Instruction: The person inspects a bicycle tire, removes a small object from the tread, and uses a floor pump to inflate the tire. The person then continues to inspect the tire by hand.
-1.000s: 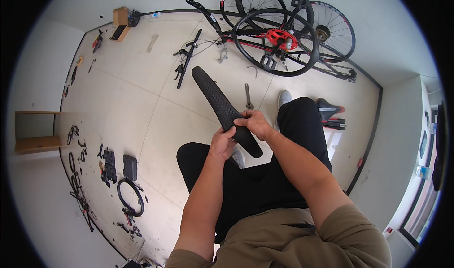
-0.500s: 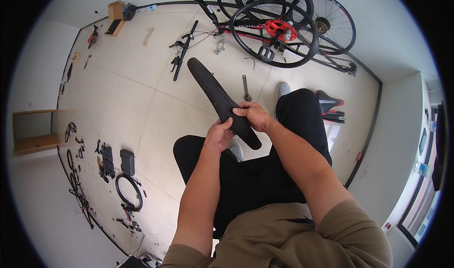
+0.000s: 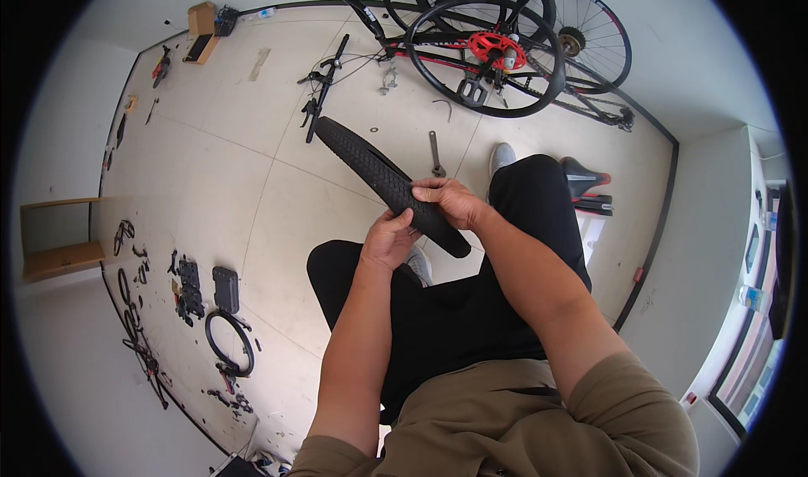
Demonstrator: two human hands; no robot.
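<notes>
Between my hands is a black bicycle tyre with a knobbly tread, seen nearly edge-on and slanting from far left to near right above the floor. My left hand grips its near side from below, thumb pressed on the tread. On the right side my right hand holds the tyre with thumb and fingers close to the left thumb. The undersides of the fingers are hidden by the tyre. An adjustable wrench lies on the floor just beyond my right hand.
A black bicycle frame with a red chainring, a loose tyre and wheels lies at the far right. Handlebars rest beyond the tyre. A saddle is by my right knee. Toolboxes and a small wheel lie at left.
The tyre has turned in my hands: its far end has swung left and nearer, its near end slightly right. A gap along its rim shows more. Both hands keep their grip.
</notes>
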